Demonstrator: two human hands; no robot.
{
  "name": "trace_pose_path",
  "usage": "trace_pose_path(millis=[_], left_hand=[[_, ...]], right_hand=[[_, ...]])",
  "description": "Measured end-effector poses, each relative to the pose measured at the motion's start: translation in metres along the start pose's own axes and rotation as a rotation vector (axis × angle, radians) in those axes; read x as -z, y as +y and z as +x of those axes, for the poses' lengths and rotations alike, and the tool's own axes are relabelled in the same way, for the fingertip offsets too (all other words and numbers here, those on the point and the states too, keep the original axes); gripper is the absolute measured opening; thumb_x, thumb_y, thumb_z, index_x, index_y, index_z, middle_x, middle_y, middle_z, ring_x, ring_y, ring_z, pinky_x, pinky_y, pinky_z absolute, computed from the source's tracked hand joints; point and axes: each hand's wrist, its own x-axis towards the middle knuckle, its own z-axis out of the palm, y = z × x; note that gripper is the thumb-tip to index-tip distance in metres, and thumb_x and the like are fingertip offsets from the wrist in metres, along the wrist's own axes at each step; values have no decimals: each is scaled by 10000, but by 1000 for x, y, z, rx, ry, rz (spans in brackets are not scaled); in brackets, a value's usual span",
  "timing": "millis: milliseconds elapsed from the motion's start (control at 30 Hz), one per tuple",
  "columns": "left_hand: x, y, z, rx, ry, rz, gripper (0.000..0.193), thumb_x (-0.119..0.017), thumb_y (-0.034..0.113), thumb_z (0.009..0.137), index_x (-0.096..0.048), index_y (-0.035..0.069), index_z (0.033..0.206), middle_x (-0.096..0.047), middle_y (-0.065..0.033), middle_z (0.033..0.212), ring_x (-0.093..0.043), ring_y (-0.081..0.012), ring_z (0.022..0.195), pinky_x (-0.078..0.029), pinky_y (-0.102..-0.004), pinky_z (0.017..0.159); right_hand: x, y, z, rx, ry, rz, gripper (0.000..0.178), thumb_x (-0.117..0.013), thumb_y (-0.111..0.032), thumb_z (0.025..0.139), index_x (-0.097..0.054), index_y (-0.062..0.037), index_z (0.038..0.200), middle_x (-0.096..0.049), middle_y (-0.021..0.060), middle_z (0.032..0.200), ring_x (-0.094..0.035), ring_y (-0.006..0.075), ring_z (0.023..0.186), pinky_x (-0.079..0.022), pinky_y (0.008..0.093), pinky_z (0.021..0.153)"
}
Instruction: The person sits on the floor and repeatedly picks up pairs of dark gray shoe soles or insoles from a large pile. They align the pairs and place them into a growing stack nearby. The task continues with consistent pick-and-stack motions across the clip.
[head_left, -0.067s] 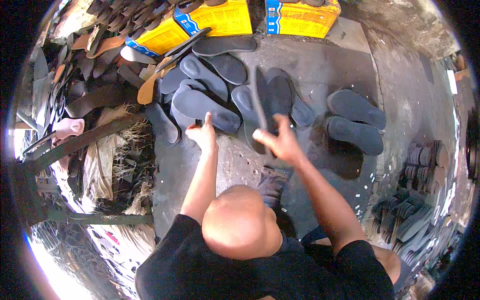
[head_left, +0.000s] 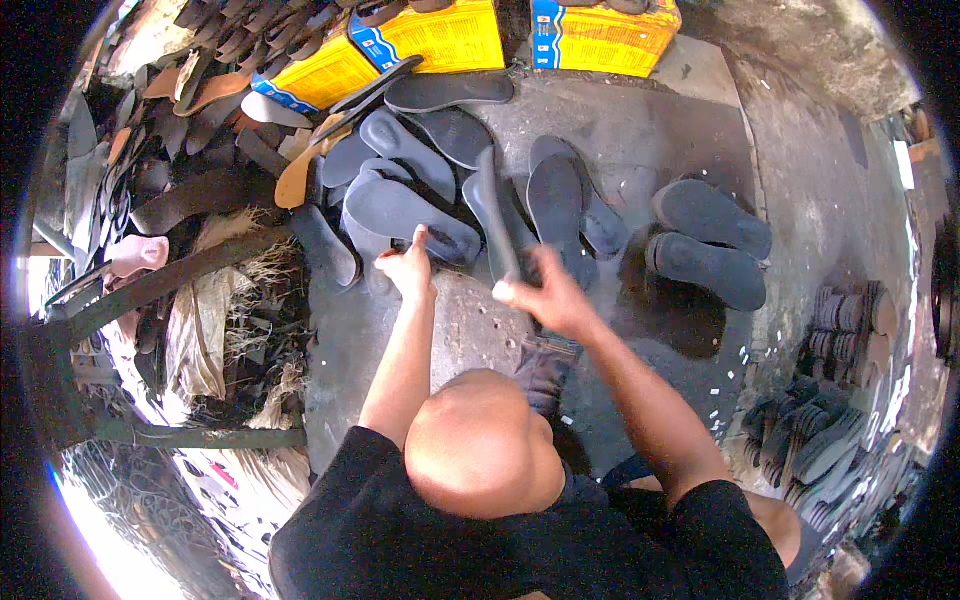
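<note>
My left hand (head_left: 408,272) grips the near edge of a grey shoe sole (head_left: 405,212), thumb on top and fingers mostly hidden below. That sole lies over other soles in a loose heap. In my right hand (head_left: 550,294) a dark sole (head_left: 491,215) is held on edge, its far end pointing away from me and slightly blurred. Behind it, another grey sole (head_left: 476,205) is partly covered. Just right of the held sole, two overlapping soles (head_left: 556,200) rest on the dark work surface.
Two more soles (head_left: 710,272) lie side by side further right. Yellow-and-blue boxes (head_left: 440,38) line the far edge, with soles on top. At left, a dark wooden frame (head_left: 180,280) stands beside piled scraps. Stacked soles (head_left: 815,440) sit at the lower right.
My right hand and the sole in it have swung a little to the left, uncovering more of the two overlapping soles. My left hand has hardly moved.
</note>
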Motion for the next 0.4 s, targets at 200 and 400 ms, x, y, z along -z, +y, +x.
trace_pose_path(millis=[200,400], left_hand=[[-7,3,-2,23,-280,-69,456,-879,154,839,-528,7,1090,-599,-60,1018,-567,-152,913,-481,-310,859],[-3,41,-43,-147,-423,-245,235,-797,126,923,-594,18,971,-587,-4,866,-547,-120,811,-455,-264,788]], right_hand=[[12,74,21,-14,70,-111,962,-905,-392,812,-414,94,1482,-596,238,1381,-581,291,1277,-444,411,1110],[33,0,38,303,188,-136,1042,-944,-483,734,-385,50,1434,-618,245,1349,-617,356,1240,-476,445,1086]])
